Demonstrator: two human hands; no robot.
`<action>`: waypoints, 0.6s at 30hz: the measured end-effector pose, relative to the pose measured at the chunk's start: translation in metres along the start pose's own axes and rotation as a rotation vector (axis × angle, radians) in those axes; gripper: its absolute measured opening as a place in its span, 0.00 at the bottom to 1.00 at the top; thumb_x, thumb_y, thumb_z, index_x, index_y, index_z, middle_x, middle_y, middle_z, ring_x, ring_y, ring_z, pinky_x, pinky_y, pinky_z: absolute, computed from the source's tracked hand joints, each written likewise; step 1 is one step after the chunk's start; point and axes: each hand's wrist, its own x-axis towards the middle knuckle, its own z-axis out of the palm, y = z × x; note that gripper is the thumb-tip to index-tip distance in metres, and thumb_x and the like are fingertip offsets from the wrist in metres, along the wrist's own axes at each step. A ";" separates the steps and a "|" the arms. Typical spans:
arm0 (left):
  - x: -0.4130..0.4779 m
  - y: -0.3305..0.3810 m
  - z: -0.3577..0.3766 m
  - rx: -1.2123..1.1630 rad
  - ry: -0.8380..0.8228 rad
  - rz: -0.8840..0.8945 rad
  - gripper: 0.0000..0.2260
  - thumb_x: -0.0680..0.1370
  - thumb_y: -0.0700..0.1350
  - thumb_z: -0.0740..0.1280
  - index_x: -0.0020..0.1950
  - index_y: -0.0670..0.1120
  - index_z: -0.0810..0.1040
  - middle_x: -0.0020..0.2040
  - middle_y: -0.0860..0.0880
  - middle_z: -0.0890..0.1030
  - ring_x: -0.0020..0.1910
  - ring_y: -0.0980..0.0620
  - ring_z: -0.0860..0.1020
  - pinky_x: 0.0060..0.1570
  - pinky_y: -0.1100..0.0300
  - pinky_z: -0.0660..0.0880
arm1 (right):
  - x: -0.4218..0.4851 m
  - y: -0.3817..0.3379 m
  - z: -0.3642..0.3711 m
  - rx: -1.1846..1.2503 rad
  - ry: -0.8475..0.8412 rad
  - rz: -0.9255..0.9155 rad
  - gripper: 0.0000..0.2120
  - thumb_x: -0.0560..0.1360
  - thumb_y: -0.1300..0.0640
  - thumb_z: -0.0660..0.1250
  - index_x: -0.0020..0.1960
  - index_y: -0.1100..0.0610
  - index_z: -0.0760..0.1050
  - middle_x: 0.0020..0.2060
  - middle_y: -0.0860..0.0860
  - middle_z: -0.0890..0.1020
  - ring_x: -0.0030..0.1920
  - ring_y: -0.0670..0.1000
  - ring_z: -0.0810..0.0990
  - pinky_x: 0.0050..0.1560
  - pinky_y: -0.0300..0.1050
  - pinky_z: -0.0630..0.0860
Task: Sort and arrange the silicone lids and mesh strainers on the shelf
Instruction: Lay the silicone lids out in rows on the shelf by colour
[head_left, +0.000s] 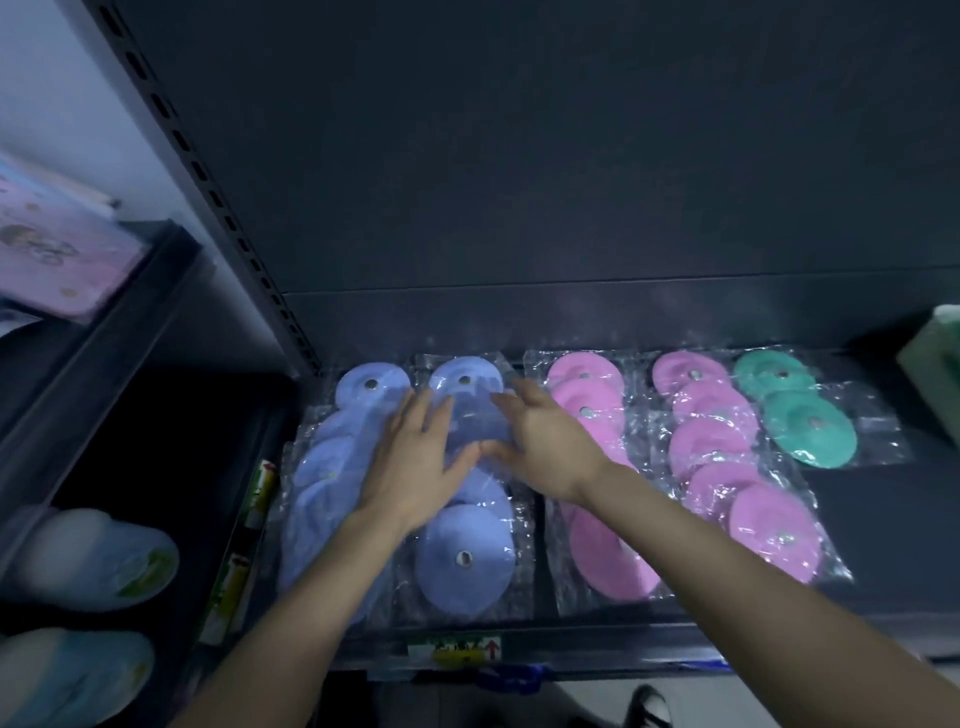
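On the dark shelf (893, 545), toward its left end, the blue lid pack (472, 421) is pressed under both hands. The left hand (415, 457) is laid flat with fingers spread. The right hand (540, 441) is fanned too, and the thumb tips seem to meet, though blur hides it. Pink packs (587, 395) and a green pack (810, 431) are ranged rightward.

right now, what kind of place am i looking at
Probably a shop aisle: dark metal shelving with a slotted upright, a yellow label on the shelf edge, and bagged silicone lids laid out by colour.
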 end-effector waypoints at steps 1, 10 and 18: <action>-0.004 0.016 0.002 -0.038 -0.011 0.059 0.34 0.75 0.65 0.52 0.75 0.46 0.62 0.77 0.44 0.58 0.76 0.46 0.53 0.73 0.53 0.53 | -0.010 0.007 -0.007 0.001 0.015 0.000 0.23 0.75 0.54 0.68 0.66 0.64 0.70 0.68 0.63 0.67 0.70 0.60 0.65 0.65 0.42 0.62; -0.018 0.102 0.030 -0.205 -0.270 0.191 0.41 0.72 0.62 0.68 0.78 0.49 0.52 0.78 0.50 0.47 0.77 0.54 0.46 0.72 0.60 0.51 | -0.089 0.087 -0.051 -0.050 0.013 0.181 0.19 0.72 0.56 0.70 0.61 0.62 0.74 0.61 0.60 0.75 0.64 0.59 0.73 0.61 0.45 0.71; -0.019 0.112 0.047 0.127 -0.460 0.204 0.52 0.67 0.56 0.74 0.78 0.51 0.40 0.77 0.43 0.35 0.76 0.48 0.37 0.74 0.55 0.45 | -0.141 0.154 -0.055 -0.127 -0.068 0.371 0.43 0.65 0.44 0.70 0.75 0.46 0.55 0.75 0.56 0.57 0.75 0.58 0.54 0.73 0.58 0.57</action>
